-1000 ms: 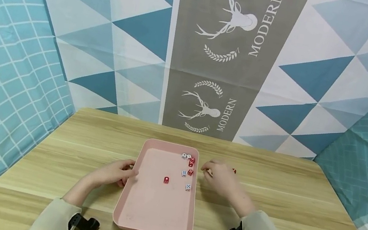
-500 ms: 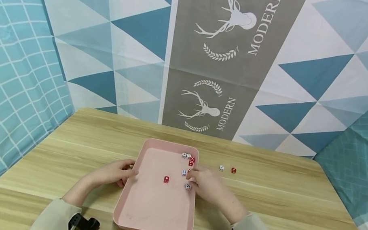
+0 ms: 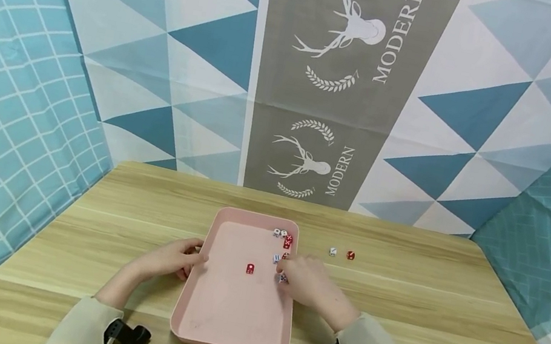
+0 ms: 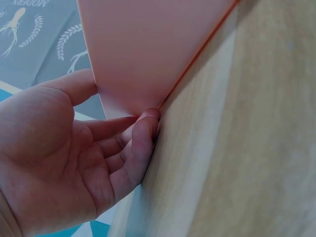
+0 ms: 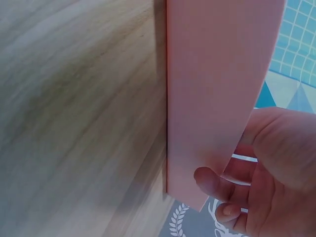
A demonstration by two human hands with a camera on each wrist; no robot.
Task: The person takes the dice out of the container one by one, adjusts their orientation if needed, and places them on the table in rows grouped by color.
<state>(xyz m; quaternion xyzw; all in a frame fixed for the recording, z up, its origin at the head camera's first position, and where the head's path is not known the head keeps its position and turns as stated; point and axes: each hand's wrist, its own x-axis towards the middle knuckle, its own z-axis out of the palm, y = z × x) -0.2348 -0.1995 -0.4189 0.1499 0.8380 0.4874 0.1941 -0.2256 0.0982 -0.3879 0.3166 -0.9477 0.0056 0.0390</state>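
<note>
A shallow pink tray lies on the wooden table, with several red and white dice in it. My left hand grips its left rim, thumb over the edge and fingers against the outer wall, as the left wrist view shows. My right hand reaches over the right rim and pinches a white die by the wall, partly hidden by the fingers. Beside these fingers are another white die and a partly covered red die. A red die sits alone mid-tray.
On the table right of the tray stand a white die and a red die, side by side. In the tray's far right corner are white dice and red dice. A patterned cloth hangs behind the table.
My right hand has come from beside the white die on the table, left over the tray's rim, then slightly nearer to me at the white die there. The left hand stays put.
</note>
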